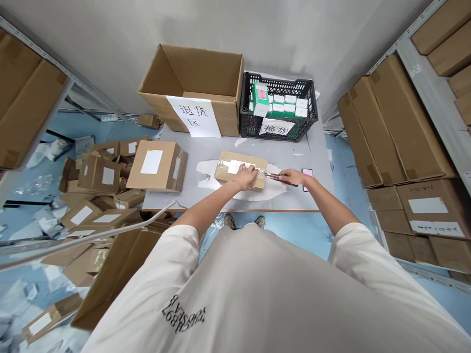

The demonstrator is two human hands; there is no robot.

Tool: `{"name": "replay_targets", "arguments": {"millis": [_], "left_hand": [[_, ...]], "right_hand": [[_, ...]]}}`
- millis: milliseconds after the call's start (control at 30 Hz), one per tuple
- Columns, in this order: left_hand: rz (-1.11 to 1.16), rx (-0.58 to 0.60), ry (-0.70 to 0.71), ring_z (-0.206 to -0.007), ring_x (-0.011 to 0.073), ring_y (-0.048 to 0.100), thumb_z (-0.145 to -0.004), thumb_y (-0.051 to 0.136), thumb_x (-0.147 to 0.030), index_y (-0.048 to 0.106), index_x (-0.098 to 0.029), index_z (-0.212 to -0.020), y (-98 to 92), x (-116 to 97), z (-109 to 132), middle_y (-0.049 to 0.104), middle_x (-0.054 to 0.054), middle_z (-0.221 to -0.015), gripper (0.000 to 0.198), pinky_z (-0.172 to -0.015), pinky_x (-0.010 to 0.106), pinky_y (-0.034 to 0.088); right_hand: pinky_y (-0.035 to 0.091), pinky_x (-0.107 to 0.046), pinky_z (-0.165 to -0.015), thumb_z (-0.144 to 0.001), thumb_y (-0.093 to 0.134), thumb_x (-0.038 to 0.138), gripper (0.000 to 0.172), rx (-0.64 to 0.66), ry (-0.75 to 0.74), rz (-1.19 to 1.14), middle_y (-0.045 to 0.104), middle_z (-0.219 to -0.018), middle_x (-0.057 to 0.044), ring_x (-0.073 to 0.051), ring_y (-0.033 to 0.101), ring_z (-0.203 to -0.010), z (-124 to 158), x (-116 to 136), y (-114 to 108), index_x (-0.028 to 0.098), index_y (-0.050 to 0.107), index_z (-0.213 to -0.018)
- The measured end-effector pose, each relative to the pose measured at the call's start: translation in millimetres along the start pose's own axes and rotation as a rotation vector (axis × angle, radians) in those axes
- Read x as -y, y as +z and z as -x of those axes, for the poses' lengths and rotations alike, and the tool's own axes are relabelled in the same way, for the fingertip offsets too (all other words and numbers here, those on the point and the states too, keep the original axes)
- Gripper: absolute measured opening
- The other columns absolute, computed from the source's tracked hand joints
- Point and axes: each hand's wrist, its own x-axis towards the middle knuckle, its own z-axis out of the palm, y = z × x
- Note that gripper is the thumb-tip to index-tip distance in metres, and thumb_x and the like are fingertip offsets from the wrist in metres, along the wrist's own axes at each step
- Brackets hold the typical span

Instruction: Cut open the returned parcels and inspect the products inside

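A small taped cardboard box (228, 164) with a white label lies in the middle of the grey table (257, 149). My left hand (246, 176) rests on the box's top near its right end, fingers curled over it and pressing it down. My right hand (293, 176) is closed around a thin red-and-black cutter (280, 179), whose tip points left and touches the box's right end at the tape.
A larger labelled box (158, 165) sits at the table's left. At the back stand a big open carton (195, 88) with a paper sign and a black crate (278, 109) of small white-green packs. A pink phone (307, 175) lies right of my hand. Boxes litter the floor left; shelving flanks both sides.
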Motion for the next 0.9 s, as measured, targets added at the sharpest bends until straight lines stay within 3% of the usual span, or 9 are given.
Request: {"name": "replay_targets", "arguments": {"millis": [133,267,433,500,667,767,900], "left_hand": [[0.0,-0.012,-0.026,-0.143,0.0395,0.067,-0.089,0.087,-0.037,0.053,-0.018,-0.161,-2.6,-3,1,0.057,0.024,-0.161,0.082,-0.138,0.057,0.022],[0.012,-0.03,-0.035,-0.144,0.0409,0.066,-0.092,0.083,-0.035,0.052,-0.02,-0.162,-5.7,-5,2,0.057,0.024,-0.161,0.078,-0.136,0.06,0.024],[0.107,-0.013,-0.043,-0.147,0.0429,0.063,-0.088,0.083,-0.036,0.042,-0.022,-0.174,-9.7,-4,0,0.053,0.024,-0.168,0.095,-0.131,0.058,0.035],[0.164,-0.063,-0.059,-0.15,0.0418,0.061,-0.093,0.078,-0.039,0.037,-0.023,-0.178,-13.0,-1,0,0.048,0.024,-0.174,0.096,-0.131,0.055,0.037],[0.174,-0.226,-0.168,-0.16,0.0388,0.053,-0.106,0.055,-0.024,0.05,-0.022,-0.171,-22.9,10,-4,0.052,0.022,-0.174,0.065,-0.129,0.056,0.042],[0.124,-0.207,-0.189,-0.163,0.0395,0.048,-0.104,0.058,-0.019,0.053,-0.02,-0.167,-24.5,18,-7,0.052,0.024,-0.175,0.064,-0.131,0.06,0.039],[0.108,-0.157,-0.168,-0.171,0.0396,0.037,-0.101,0.063,-0.022,0.048,-0.02,-0.171,-21.5,27,-13,0.047,0.023,-0.18,0.071,-0.136,0.064,0.031]], "right_hand": [[0.049,-0.026,-0.059,-0.098,0.071,0.068,0.046,-0.093,-0.009,-0.233,0.08,-0.082,-0.003,-0.017,0.065,-0.067,11,-6,33,0.023,0.071,-0.1],[0.052,-0.026,-0.059,-0.094,0.075,0.072,0.05,-0.053,-0.081,-0.283,0.078,-0.079,0.0,-0.016,0.066,-0.066,21,-9,54,0.023,0.073,-0.098],[0.053,-0.027,-0.057,-0.094,0.078,0.078,0.057,-0.369,0.036,-0.494,0.083,-0.09,-0.006,-0.018,0.073,-0.066,24,-12,54,0.024,0.065,-0.104],[0.053,-0.026,-0.056,-0.093,0.078,0.082,0.062,-0.409,0.035,-0.517,0.084,-0.096,-0.008,-0.018,0.072,-0.065,25,-12,52,0.024,0.064,-0.11],[0.056,-0.029,-0.063,-0.105,0.058,0.081,0.059,-0.467,-0.032,-0.41,0.084,-0.101,-0.009,-0.018,0.07,-0.07,29,-1,55,0.023,0.067,-0.115],[0.062,-0.036,-0.083,-0.112,0.051,0.068,0.051,-0.506,-0.096,-0.214,0.085,-0.11,-0.01,-0.023,0.075,-0.09,34,7,61,0.023,0.073,-0.123],[0.057,-0.045,-0.108,-0.109,0.06,0.05,0.039,-0.551,-0.178,0.128,0.083,-0.129,-0.013,-0.032,0.074,-0.12,38,12,66,0.024,0.078,-0.132]]}}
